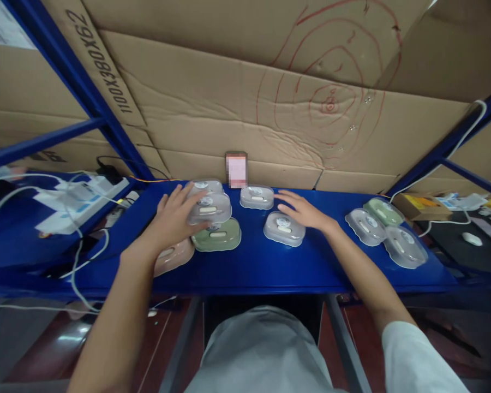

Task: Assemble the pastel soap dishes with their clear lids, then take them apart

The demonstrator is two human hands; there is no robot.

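Observation:
My left hand (174, 215) is at the left group of shallow plastic boxes with clear lids. Its thumb and forefinger lie along the front and back edges of a pale grey box (213, 210), which overlaps a green box (216, 240) and another pale box (205, 186) behind. Below my left wrist is a pinkish box (175, 256), partly hidden. My right hand (305, 210) has its fingers stretched out and holds nothing. It hovers by the back right corner of a grey box (284, 229), its fingertips near another grey box (257, 197) farther back.
On the right of the blue table (245, 270) lie two grey boxes (366, 226) (406, 247) and a green box (383, 212). Power strips and loose cables (82, 202) crowd the left. A cardboard panel (213, 109) stands behind, with a blurred card (237, 170) against it.

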